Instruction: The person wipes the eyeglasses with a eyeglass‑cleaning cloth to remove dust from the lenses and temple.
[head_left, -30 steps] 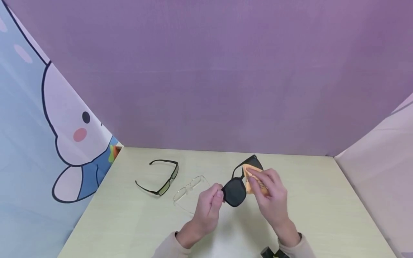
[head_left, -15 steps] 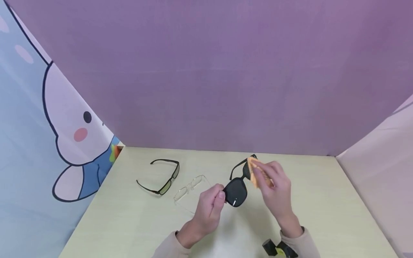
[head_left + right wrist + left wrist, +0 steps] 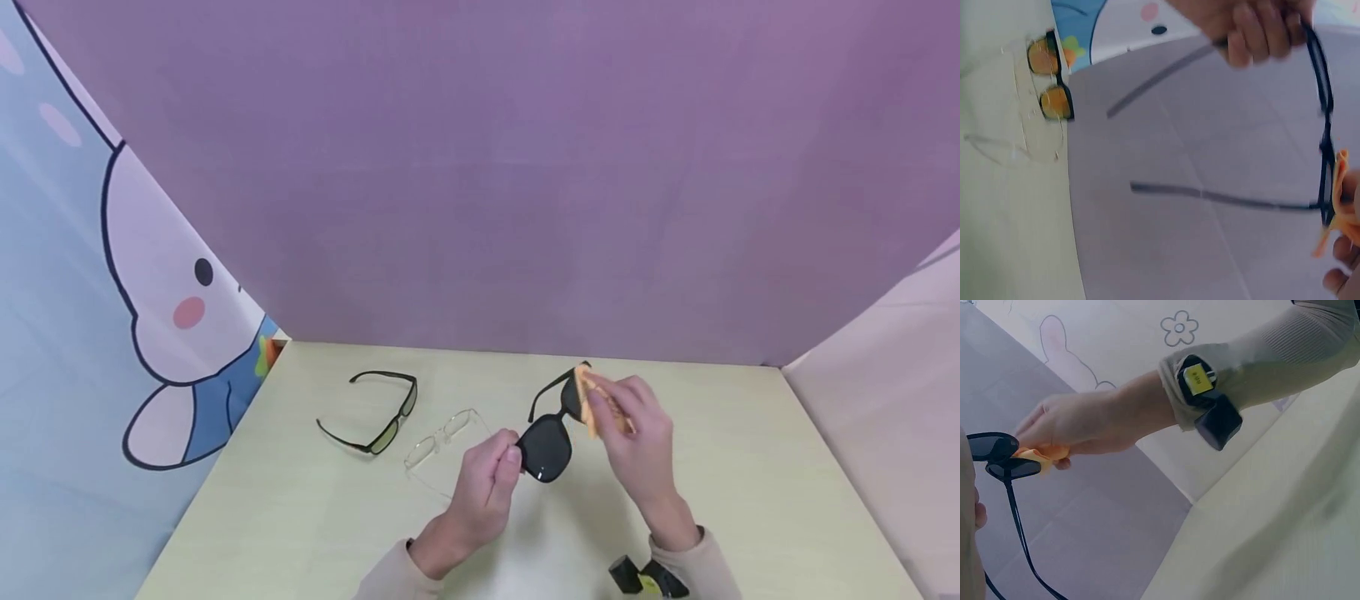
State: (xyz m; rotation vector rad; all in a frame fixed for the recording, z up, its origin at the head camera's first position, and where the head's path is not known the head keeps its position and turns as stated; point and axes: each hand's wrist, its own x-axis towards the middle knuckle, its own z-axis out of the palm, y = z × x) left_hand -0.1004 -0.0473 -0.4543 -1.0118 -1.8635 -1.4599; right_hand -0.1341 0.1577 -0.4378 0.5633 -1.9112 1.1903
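A pair of black sunglasses [image 3: 547, 448] with dark lenses is held up over the table, temples unfolded. My left hand [image 3: 483, 487] grips it at the near lens's outer corner, thumb on the frame. In my right hand [image 3: 637, 442] an orange cleaning cloth [image 3: 591, 403] is pinched between thumb and fingers and lies against the far lens, hiding part of it. The right wrist view shows the cloth [image 3: 1342, 212] folded over the lens by one hinge, with both temples pointing away from it. Seen from the left wrist, the cloth [image 3: 1041, 456] bunches at the lens edge.
Black-framed glasses with greenish lenses [image 3: 385, 435] lie open at the table's [image 3: 720, 450] left. Clear-framed glasses [image 3: 422, 451] lie beside them, partly behind my left hand. A purple panel [image 3: 480, 208] rises along the back edge. A black device [image 3: 626, 575] sits at my right wrist.
My right hand and the cloth have shifted slightly right and up along the far lens, uncovering some of its inner side. The left hand keeps its grip, and the sunglasses tilt a little.
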